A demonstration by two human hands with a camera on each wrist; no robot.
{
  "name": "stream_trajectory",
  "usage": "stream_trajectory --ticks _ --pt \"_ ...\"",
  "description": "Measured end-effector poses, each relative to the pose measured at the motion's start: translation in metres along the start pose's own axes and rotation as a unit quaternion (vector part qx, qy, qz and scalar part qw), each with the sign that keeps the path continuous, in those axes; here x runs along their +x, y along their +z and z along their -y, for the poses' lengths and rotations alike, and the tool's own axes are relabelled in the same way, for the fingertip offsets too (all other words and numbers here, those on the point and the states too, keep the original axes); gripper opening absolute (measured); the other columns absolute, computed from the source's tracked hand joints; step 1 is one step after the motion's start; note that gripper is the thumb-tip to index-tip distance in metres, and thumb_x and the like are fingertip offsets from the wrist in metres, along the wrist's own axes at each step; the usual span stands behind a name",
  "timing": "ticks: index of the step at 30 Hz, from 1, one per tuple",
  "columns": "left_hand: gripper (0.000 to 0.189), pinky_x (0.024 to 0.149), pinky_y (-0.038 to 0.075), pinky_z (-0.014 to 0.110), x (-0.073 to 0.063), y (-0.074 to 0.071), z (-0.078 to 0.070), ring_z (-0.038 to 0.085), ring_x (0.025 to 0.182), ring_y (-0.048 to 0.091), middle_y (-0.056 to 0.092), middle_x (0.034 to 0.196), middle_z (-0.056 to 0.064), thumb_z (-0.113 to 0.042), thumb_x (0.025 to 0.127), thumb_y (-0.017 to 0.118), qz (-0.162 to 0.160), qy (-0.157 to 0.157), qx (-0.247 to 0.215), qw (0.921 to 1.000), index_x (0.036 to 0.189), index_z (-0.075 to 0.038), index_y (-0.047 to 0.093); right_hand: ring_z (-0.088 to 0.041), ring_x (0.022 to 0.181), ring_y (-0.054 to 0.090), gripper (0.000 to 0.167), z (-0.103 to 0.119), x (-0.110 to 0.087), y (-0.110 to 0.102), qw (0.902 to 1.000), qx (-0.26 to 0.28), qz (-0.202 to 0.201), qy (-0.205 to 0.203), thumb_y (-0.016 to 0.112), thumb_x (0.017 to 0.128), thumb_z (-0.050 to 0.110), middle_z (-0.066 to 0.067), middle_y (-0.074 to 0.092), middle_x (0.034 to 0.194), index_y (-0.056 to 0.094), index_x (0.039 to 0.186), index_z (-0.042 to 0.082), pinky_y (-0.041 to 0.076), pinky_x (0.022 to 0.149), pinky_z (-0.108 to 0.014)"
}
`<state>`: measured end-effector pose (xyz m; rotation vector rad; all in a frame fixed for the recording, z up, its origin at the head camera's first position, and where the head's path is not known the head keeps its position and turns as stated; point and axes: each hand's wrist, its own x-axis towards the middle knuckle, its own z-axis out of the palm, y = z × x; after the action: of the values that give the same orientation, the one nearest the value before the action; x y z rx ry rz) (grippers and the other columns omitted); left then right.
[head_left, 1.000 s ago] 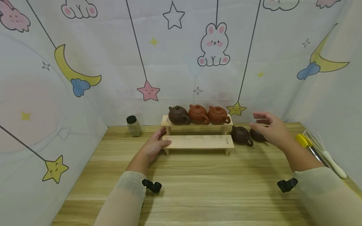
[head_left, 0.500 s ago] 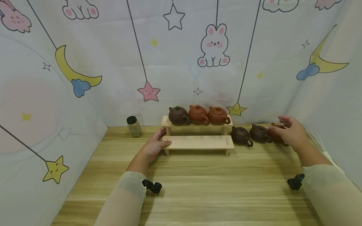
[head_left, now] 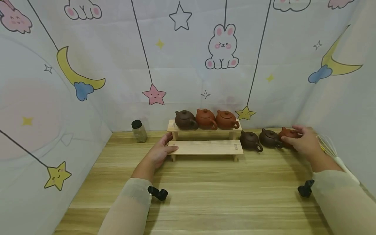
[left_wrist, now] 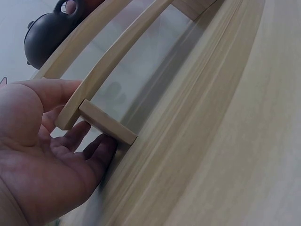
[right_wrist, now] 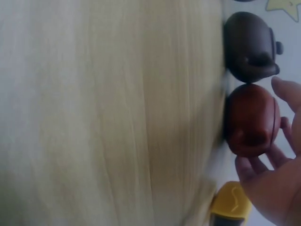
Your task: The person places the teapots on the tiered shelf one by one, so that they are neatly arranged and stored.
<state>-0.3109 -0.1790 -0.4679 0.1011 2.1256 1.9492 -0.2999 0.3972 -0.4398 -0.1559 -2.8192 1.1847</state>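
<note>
My left hand (head_left: 160, 151) holds the left end of the low wooden shelf (head_left: 205, 147), thumb on top; in the left wrist view its fingers lie around the board's end and leg (left_wrist: 108, 122). On the raised tier (head_left: 202, 130) behind sit a dark brown teapot (head_left: 184, 120) and two reddish-brown ones (head_left: 205, 118). Right of the stand, two dark teapots (head_left: 249, 140) and a reddish-brown teapot (head_left: 288, 133) stand in a row on the table. Around that last teapot my right hand (head_left: 306, 142) curls, thumb on the near side; part of the pot is hidden.
At the back left stands a jar (head_left: 139, 131) with a black lid. Beyond my right hand lies a whisk (head_left: 337, 156), partly hidden by the arm. A yellow-ended tool (right_wrist: 231, 202) lies close to the right hand. A patterned cloth (head_left: 188, 65) hangs behind the table.
My right hand has moved right, from over the second dark teapot to the reddish-brown teapot at the row's end, and now lies around it. The left hand has stayed on the shelf.
</note>
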Motion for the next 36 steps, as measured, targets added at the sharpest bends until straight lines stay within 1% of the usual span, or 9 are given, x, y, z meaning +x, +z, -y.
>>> stream_trajectory --ticks 4,9,17,22,25,28,31,34,36 --pt "0.088 0.137 0.018 0.051 -0.001 0.001 -0.001 0.031 0.169 0.008 0.020 0.180 0.012 -0.004 0.102 0.068 0.001 0.001 0.000 1.0000 0.173 -0.015 0.018 -0.066 0.147 0.032 0.102 -0.004 0.004 0.001 0.9994 0.015 0.027 0.018 0.067 0.104 0.047 -0.047 0.024 0.164 0.012 0.167 -0.010 0.037 0.116 -0.073" --pt "0.089 0.137 0.017 0.051 0.000 0.001 -0.001 0.031 0.169 0.007 0.020 0.180 0.011 -0.005 0.102 0.068 0.004 0.003 0.000 1.0000 0.173 -0.016 0.017 -0.066 0.145 0.033 0.104 -0.008 0.007 0.001 0.9990 0.003 0.033 0.029 0.069 0.102 0.049 -0.049 0.025 0.162 0.012 0.166 -0.011 0.036 0.116 -0.075" --pt "0.088 0.137 0.018 0.051 0.001 0.002 -0.002 0.031 0.169 0.006 0.021 0.180 0.011 -0.005 0.102 0.068 0.006 0.004 0.001 1.0000 0.173 -0.016 0.019 -0.065 0.145 0.035 0.102 -0.009 0.006 0.000 0.9990 -0.017 0.014 0.039 0.066 0.103 0.053 -0.047 0.027 0.163 0.017 0.166 -0.010 0.037 0.115 -0.075" --pt "0.087 0.136 0.018 0.051 0.002 0.002 -0.001 0.031 0.169 0.008 0.021 0.180 0.010 -0.004 0.102 0.068 0.006 0.003 -0.002 1.0000 0.173 -0.017 0.020 -0.065 0.145 0.034 0.098 0.000 -0.003 -0.003 0.9991 -0.023 -0.016 0.033 0.065 0.103 0.053 -0.045 0.027 0.164 0.021 0.166 -0.008 0.038 0.113 -0.075" --pt "0.087 0.136 0.019 0.050 0.002 0.002 -0.001 0.030 0.169 0.010 0.022 0.179 0.009 -0.004 0.101 0.069 0.005 0.002 -0.003 1.0000 0.173 -0.017 0.021 -0.065 0.145 0.035 0.099 0.010 -0.011 -0.006 0.9993 -0.009 -0.024 0.026 0.067 0.102 0.053 -0.042 0.027 0.166 0.022 0.167 -0.005 0.043 0.109 -0.074" --pt "0.087 0.136 0.020 0.051 0.002 0.002 -0.001 0.032 0.168 0.012 0.022 0.180 0.011 -0.004 0.102 0.068 0.006 0.003 -0.002 1.0000 0.173 -0.017 0.020 -0.063 0.143 0.037 0.102 0.022 -0.019 -0.009 0.9996 0.000 -0.016 0.024 0.067 0.100 0.058 -0.041 0.028 0.166 0.020 0.170 0.000 0.050 0.100 -0.066" --pt "0.087 0.135 0.022 0.051 0.001 0.001 -0.001 0.032 0.168 0.014 0.022 0.180 0.011 -0.003 0.101 0.068 0.005 0.003 -0.005 1.0000 0.173 -0.017 0.021 -0.059 0.139 0.045 0.104 0.034 -0.026 -0.008 0.9997 -0.011 -0.009 0.018 0.069 0.097 0.063 -0.040 0.035 0.162 0.023 0.170 0.005 0.057 0.087 -0.049" --pt "0.087 0.135 0.023 0.050 0.001 0.001 -0.001 0.031 0.167 0.015 0.022 0.180 0.010 -0.003 0.101 0.068 0.005 0.003 -0.006 1.0000 0.173 -0.017 0.021 -0.056 0.136 0.049 0.104 0.047 -0.034 -0.004 1.0000 -0.007 0.006 0.001 0.072 0.095 0.062 -0.039 0.041 0.158 0.026 0.170 0.008 0.056 0.079 -0.033" --pt "0.086 0.135 0.024 0.050 0.001 0.001 -0.001 0.032 0.167 0.017 0.022 0.180 0.010 -0.003 0.101 0.068 0.006 0.003 -0.006 1.0000 0.173 -0.016 0.021 -0.055 0.135 0.050 0.103 0.057 -0.041 0.000 0.9998 -0.006 0.014 -0.013 0.074 0.095 0.061 -0.038 0.044 0.156 0.028 0.170 0.009 0.054 0.076 -0.027"
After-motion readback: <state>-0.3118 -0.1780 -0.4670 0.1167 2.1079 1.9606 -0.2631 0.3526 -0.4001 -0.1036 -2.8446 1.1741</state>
